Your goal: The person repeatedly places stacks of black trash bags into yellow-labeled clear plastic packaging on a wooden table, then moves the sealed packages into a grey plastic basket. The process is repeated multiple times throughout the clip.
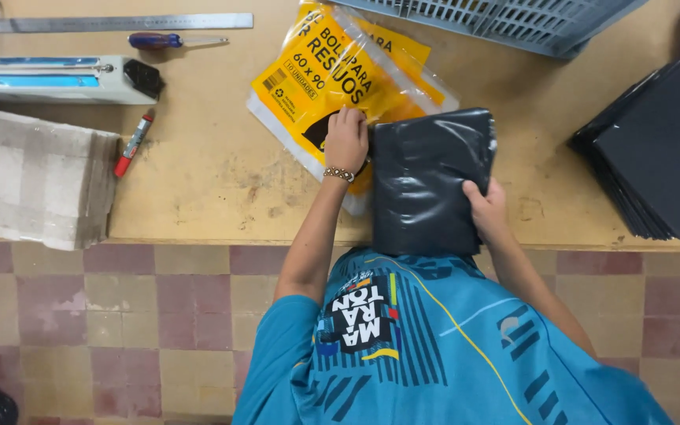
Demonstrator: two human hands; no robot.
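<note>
Black plastic, glossy and folded into a thick bundle (430, 181), lies at the near edge of the wooden surface (198, 181) in the single head view, its long axis running from the person's chest away towards the far side. The right hand (485, 208) clasps the bundle's near right edge, thumb on top and fingers tucked out of sight beneath. The left hand (346, 140), a beaded bracelet at its wrist, sits just beside the bundle's far left corner, fingers bent down onto a yellow printed packet (332, 71) of clear film. Whether it pinches the film or only presses on it I cannot tell. The packet lies to the left of and beyond the bundle, slanted, its near end touching and partly under the bundle's left edge. A dark patch shows through the film by the left hand, so something black may already be inside, though that is not clear. Both hands are equally close to the bundle, one on each side. Well apart to the right sits a stack of flat black bags (655, 149); at the far edge, a grey-blue slatted crate (513, 20) whose contents are out of view. To the left lie a red marker (134, 143), a heat sealer (49, 79), a blue-handled screwdriver (163, 39), a metal ruler (120, 22) and a pale folded pile (33, 177) overhanging the edge.
</note>
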